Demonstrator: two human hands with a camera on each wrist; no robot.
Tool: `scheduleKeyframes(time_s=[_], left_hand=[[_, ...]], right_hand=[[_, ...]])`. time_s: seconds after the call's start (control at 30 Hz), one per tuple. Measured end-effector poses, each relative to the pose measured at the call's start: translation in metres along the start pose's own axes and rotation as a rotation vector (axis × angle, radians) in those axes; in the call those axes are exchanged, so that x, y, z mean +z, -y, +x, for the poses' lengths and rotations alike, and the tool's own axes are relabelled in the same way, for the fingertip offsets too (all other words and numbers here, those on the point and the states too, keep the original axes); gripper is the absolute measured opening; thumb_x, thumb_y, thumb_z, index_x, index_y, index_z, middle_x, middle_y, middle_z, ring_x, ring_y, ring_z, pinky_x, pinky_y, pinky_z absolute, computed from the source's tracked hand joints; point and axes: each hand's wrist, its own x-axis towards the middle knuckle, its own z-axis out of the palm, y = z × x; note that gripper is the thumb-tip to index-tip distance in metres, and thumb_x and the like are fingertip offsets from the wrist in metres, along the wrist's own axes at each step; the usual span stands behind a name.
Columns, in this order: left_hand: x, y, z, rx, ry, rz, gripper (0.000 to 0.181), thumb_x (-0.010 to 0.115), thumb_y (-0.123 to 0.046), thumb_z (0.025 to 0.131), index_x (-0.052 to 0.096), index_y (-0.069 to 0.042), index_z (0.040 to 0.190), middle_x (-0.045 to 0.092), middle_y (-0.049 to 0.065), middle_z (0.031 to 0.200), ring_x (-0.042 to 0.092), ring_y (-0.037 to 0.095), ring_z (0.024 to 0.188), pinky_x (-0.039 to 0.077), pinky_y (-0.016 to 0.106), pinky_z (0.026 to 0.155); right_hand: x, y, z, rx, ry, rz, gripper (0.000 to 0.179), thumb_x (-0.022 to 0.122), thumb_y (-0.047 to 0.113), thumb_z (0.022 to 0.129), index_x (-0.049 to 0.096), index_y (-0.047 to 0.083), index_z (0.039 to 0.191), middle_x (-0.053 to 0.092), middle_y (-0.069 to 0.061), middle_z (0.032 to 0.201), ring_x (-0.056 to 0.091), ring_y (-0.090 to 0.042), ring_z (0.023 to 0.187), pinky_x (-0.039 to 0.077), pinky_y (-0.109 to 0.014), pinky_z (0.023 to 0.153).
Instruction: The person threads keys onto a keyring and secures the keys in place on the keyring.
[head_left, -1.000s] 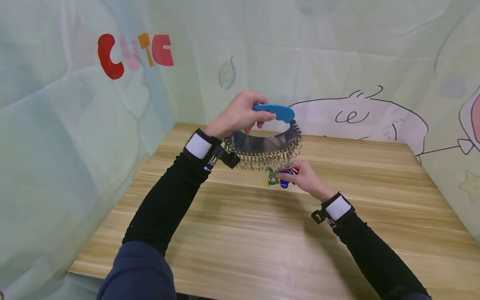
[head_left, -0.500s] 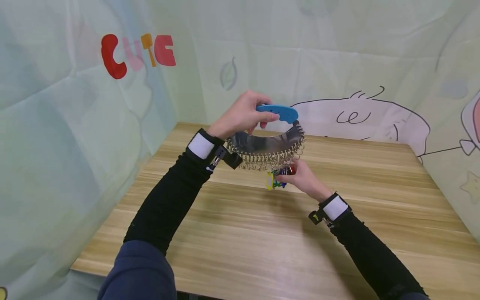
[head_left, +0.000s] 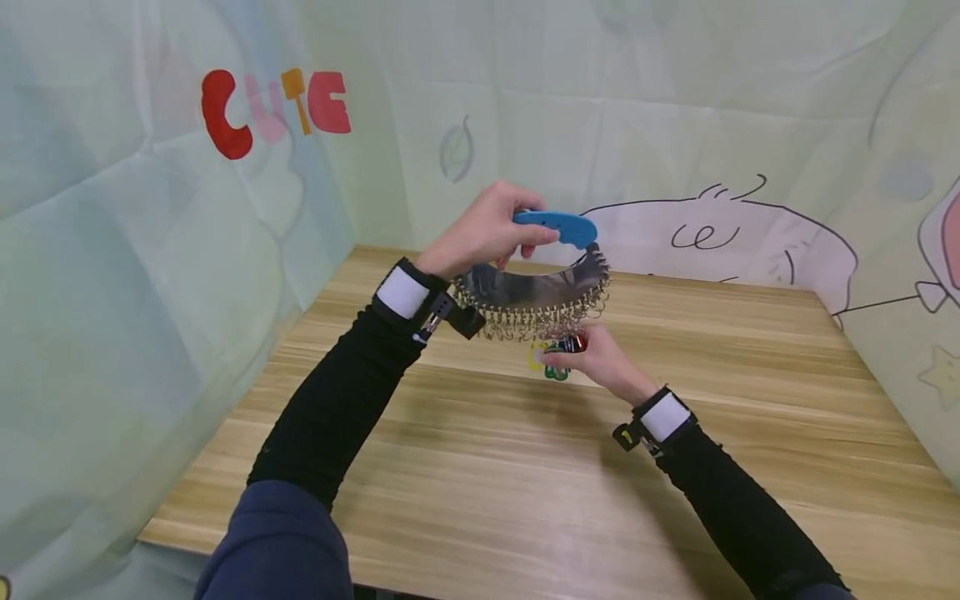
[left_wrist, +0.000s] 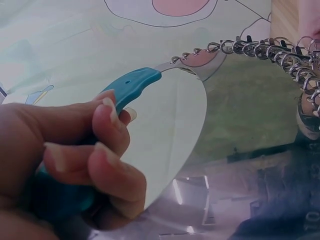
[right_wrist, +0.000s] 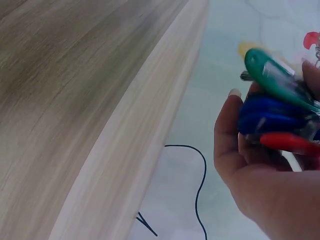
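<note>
My left hand (head_left: 487, 229) grips the blue handle (head_left: 558, 225) of a large metal hook ring, held up above the table. Its wide shiny band (head_left: 525, 289) curves below the handle, with many small wire hooks (head_left: 543, 321) along the lower edge. Just under the hooks, my right hand (head_left: 606, 360) holds a bunch of coloured key tags. In the right wrist view a green tag (right_wrist: 272, 75), blue tags (right_wrist: 270, 116) and a red tag (right_wrist: 287, 142) bunch between fingers and thumb. A yellow tag (head_left: 536, 356) shows at the left. Whether any tag hangs on a hook cannot be told.
A wood-grain table (head_left: 480, 483) lies beneath both hands. Printed cloth walls (head_left: 637, 108) stand behind it and at both sides. Each wrist wears a strapped camera, and the left one (head_left: 465, 319) sits close beside the hooks.
The hook ring and left hand shifted slightly right, then stayed still. My right hand has edged left, and the tags have turned in its fingers, with blue less visible in the head view.
</note>
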Motion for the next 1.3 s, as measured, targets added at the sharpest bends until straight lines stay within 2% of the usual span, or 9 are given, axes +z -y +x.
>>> scheduleKeyframes(time_s=[0.2, 0.43, 0.53, 0.63, 0.77, 0.93, 1.07, 1.2, 1.3], left_hand=[[-0.001, 0.0, -0.001, -0.005, 0.003, 0.008, 0.013, 0.064, -0.017, 0.092, 0.063, -0.005, 0.086, 0.058, 0.009, 0.063, 0.038, 0.012, 0.039, 0.038, 0.025, 0.041], [-0.004, 0.002, -0.001, -0.009, 0.0, 0.01, 0.015, 0.064, -0.017, 0.092, 0.063, -0.004, 0.085, 0.058, 0.007, 0.062, 0.038, 0.013, 0.038, 0.038, 0.026, 0.042], [-0.004, 0.003, -0.001, -0.017, -0.002, 0.007, 0.015, 0.064, -0.017, 0.092, 0.063, -0.004, 0.085, 0.058, 0.006, 0.062, 0.038, 0.013, 0.038, 0.038, 0.026, 0.041], [-0.005, 0.003, -0.001, -0.023, -0.006, 0.01, 0.015, 0.064, -0.018, 0.092, 0.062, -0.005, 0.084, 0.058, 0.006, 0.062, 0.038, 0.013, 0.038, 0.038, 0.026, 0.041], [-0.006, 0.002, -0.002, -0.028, -0.006, 0.017, 0.016, 0.064, -0.018, 0.092, 0.061, -0.006, 0.083, 0.059, 0.008, 0.064, 0.038, 0.013, 0.039, 0.038, 0.025, 0.042], [-0.006, 0.0, -0.003, -0.028, -0.005, 0.016, 0.015, 0.064, -0.018, 0.092, 0.061, -0.006, 0.083, 0.059, 0.008, 0.064, 0.038, 0.012, 0.038, 0.039, 0.025, 0.042], [-0.006, -0.001, -0.004, -0.03, -0.006, 0.011, 0.016, 0.064, -0.018, 0.092, 0.061, -0.006, 0.083, 0.059, 0.006, 0.063, 0.038, 0.012, 0.039, 0.038, 0.025, 0.042], [-0.006, -0.001, -0.003, -0.035, -0.002, 0.005, 0.016, 0.064, -0.018, 0.092, 0.061, -0.004, 0.084, 0.059, 0.006, 0.063, 0.038, 0.012, 0.039, 0.038, 0.025, 0.042], [-0.005, 0.0, -0.002, -0.034, 0.002, 0.004, 0.017, 0.064, -0.018, 0.092, 0.062, -0.003, 0.085, 0.059, 0.007, 0.063, 0.038, 0.012, 0.039, 0.038, 0.025, 0.042]], right_hand=[[-0.002, -0.001, -0.001, -0.012, 0.018, 0.007, 0.034, 0.073, 0.022, 0.085, 0.064, 0.008, 0.115, 0.07, -0.011, 0.102, 0.06, -0.013, 0.077, 0.051, -0.029, 0.068], [-0.017, -0.002, -0.005, -0.008, 0.05, 0.025, 0.038, 0.072, 0.019, 0.086, 0.061, 0.006, 0.12, 0.07, -0.017, 0.111, 0.066, -0.012, 0.087, 0.055, -0.028, 0.078], [-0.021, -0.001, -0.007, -0.016, 0.047, -0.014, 0.032, 0.068, 0.019, 0.089, 0.064, 0.005, 0.118, 0.07, -0.014, 0.103, 0.062, -0.014, 0.082, 0.052, -0.026, 0.074], [-0.025, 0.0, -0.008, -0.014, 0.051, -0.036, 0.03, 0.063, 0.017, 0.093, 0.063, 0.003, 0.12, 0.069, -0.015, 0.103, 0.058, -0.012, 0.081, 0.048, -0.026, 0.078], [-0.029, 0.0, -0.007, -0.009, 0.065, -0.02, 0.032, 0.06, 0.013, 0.094, 0.062, -0.001, 0.122, 0.067, -0.02, 0.118, 0.061, -0.003, 0.091, 0.048, -0.024, 0.087], [-0.033, -0.001, -0.009, -0.017, 0.043, -0.039, 0.033, 0.064, 0.018, 0.093, 0.063, 0.002, 0.121, 0.068, -0.015, 0.12, 0.064, -0.002, 0.098, 0.048, -0.024, 0.089], [-0.036, -0.001, -0.009, -0.01, 0.009, -0.072, 0.032, 0.067, 0.023, 0.09, 0.066, 0.007, 0.117, 0.073, -0.011, 0.109, 0.063, -0.004, 0.088, 0.048, -0.024, 0.079], [-0.037, -0.001, -0.01, -0.002, -0.008, -0.06, 0.03, 0.069, 0.025, 0.089, 0.069, 0.009, 0.114, 0.075, -0.006, 0.097, 0.056, -0.007, 0.072, 0.04, -0.024, 0.064], [-0.038, -0.001, -0.011, -0.009, -0.014, -0.05, 0.03, 0.07, 0.026, 0.088, 0.07, 0.008, 0.112, 0.075, 0.002, 0.095, 0.05, -0.007, 0.067, 0.038, -0.024, 0.063]])
